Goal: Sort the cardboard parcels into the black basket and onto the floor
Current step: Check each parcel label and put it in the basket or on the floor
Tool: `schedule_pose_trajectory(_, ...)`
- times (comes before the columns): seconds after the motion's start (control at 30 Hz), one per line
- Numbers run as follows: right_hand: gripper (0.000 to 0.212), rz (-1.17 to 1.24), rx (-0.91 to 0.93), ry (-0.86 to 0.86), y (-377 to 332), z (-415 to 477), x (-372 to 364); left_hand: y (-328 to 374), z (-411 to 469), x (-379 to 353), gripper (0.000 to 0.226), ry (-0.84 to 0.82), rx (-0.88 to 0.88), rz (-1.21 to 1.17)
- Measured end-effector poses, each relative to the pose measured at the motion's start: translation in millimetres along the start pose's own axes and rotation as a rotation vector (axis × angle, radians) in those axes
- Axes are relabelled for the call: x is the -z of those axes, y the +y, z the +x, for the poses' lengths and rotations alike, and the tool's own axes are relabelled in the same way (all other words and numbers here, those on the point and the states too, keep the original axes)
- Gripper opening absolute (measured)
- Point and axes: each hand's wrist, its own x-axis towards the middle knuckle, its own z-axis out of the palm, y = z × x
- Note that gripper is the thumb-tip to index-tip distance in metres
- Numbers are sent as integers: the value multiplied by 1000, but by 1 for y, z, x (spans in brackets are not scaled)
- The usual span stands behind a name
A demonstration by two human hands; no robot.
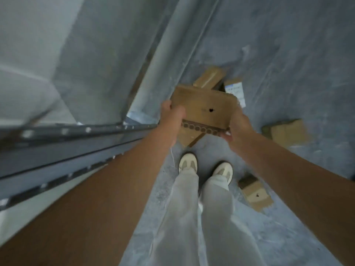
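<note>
I hold a flat brown cardboard parcel [205,108] with a small black mark on top, out in front of me above the floor. My left hand [172,114] grips its left edge and my right hand [238,129] grips its right edge, fingers curled under. Below and beyond it, other cardboard parcels lie on the grey floor: one long box [210,76], one with a white label [235,89], one partly hidden beneath the held parcel [189,140]. The black basket is not in view.
Two more parcels lie on the floor at right [288,132] and beside my right shoe [256,193]. A dark metal rail or table edge [76,135] runs along my left. A grey wall with a metal strip [163,60] stands ahead left. My feet [205,168] stand on the floor.
</note>
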Motion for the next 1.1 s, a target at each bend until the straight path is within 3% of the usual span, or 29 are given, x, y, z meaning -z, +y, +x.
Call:
schedule_pose_trajectory(0.07,69,-18,90,67,-38,-20,38,36,-42,-2,42,-88,-37,-20)
schedule_pose_trajectory(0.13,86,-76,232,130,-72,-34,74,79,-94,-5,24,-166,-108,-68)
schedule_pose_trajectory(0.2,93,-66,395,182,-117,-97,103,124,-154,-2,22,-214,-215,-91)
schedule_pose_trajectory(0.3,75,-20,540,144,-158,-214,130,164,-224,15,41,-242,-314,-94)
schedule_pose_trajectory(0.4,54,46,659,48,-170,-293,157,183,-281,36,39,-180,-416,-61)
schedule_pose_trajectory(0.57,32,14,739,-181,-175,-369,209,180,-381,59,9,-67,-576,-116)
schedule_pose_trajectory(0.73,29,-99,932,-323,-185,-444,269,153,-484,65,46,22,-635,-202)
schedule_pose_trajectory(0.8,36,-211,1011,-391,-192,-473,286,141,-516,73,47,47,-684,-214)
schedule_pose_trajectory(0.97,23,-352,1139,-545,-202,-541,303,123,-585,104,64,160,-768,-269)
schedule_pose_trajectory(1.1,39,-392,1171,-630,-198,-589,301,109,-627,140,62,217,-857,-244)
